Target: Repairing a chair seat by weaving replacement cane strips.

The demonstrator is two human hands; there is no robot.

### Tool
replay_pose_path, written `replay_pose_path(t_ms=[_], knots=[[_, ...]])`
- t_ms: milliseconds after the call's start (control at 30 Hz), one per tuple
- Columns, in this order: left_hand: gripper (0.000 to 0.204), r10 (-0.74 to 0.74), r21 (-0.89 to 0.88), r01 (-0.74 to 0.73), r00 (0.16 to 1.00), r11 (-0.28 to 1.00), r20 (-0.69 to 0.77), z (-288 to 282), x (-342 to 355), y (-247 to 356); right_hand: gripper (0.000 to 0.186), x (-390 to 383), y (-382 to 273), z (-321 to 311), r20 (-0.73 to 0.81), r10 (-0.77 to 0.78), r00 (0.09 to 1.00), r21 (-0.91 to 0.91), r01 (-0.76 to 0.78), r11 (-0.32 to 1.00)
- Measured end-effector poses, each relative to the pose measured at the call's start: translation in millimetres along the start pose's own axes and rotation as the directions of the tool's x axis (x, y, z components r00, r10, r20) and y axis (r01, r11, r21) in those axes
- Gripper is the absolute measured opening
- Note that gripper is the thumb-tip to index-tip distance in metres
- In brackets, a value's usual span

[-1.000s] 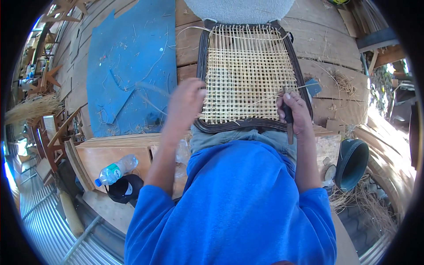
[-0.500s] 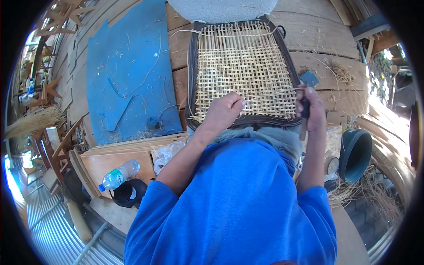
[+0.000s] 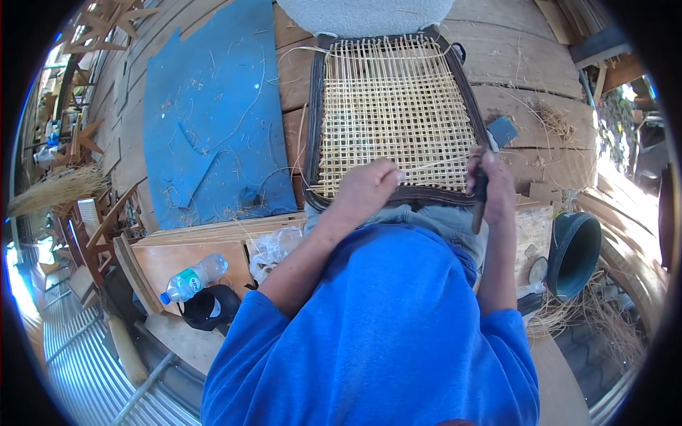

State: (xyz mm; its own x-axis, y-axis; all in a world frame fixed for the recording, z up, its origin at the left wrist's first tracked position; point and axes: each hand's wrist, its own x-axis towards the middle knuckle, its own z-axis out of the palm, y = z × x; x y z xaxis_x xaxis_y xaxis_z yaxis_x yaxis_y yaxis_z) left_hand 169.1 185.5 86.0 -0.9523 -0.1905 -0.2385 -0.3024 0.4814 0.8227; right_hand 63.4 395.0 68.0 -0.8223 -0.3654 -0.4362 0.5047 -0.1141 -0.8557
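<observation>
The left hand (image 3: 366, 188) has its grip drawn together, thumb against curled fingers, pinching the end of a pale strand (image 3: 435, 167) above the near part of the weave. The right hand (image 3: 497, 186) is clamped on a dark-handled tool (image 3: 481, 186), held nearly upright in the picture with its brown end toward the person; whether those fingertips also hold the strand is too small to tell for certain. The strand runs between the two hands, low across the woven cane panel (image 3: 387, 106).

The panel fills a dark frame (image 3: 310, 145), whose near edge lies at the person's lap and whose far edge meets a pale grey rounded pad (image 3: 366, 15). The weave is close in the near and middle parts; toward the far end mostly lengthwise strands show.

Just right of the frame lies a small blue-grey piece (image 3: 503, 131) on wooden planks (image 3: 508, 57). Left of the frame a blue sheet (image 3: 213, 113) is spread, scattered with fibre scraps. Nearer the person, a clear bottle (image 3: 208, 270) lies beside a black rounded item (image 3: 202, 311); a dark green bucket (image 3: 574, 252) stands to the right.
</observation>
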Motion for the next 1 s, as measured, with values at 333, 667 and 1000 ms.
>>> replay_pose_path(t_ms=[333, 667, 1000], knots=[[0.016, -0.122, -0.144, 0.121, 0.993, 0.982, 0.002, -15.2, -27.4, 14.7, 0.038, 13.8, -17.2, -10.4, -0.126, -0.060, 0.990, 0.109, 0.074, 0.991], [0.017, -0.143, -0.384, 0.104, 0.987, 0.918, -0.074, -49.3, -48.2, 7.2, 0.033, 34.9, -28.7, -121.9, -0.314, -0.537, 0.783, -0.650, 0.235, 0.723], [0.013, 0.182, -0.268, -0.228, 0.965, 0.936, -0.187, 7.1, 3.8, 35.3, 0.026, -29.8, -5.5, 53.0, 0.135, -0.296, 0.946, -0.386, 0.325, 0.863]])
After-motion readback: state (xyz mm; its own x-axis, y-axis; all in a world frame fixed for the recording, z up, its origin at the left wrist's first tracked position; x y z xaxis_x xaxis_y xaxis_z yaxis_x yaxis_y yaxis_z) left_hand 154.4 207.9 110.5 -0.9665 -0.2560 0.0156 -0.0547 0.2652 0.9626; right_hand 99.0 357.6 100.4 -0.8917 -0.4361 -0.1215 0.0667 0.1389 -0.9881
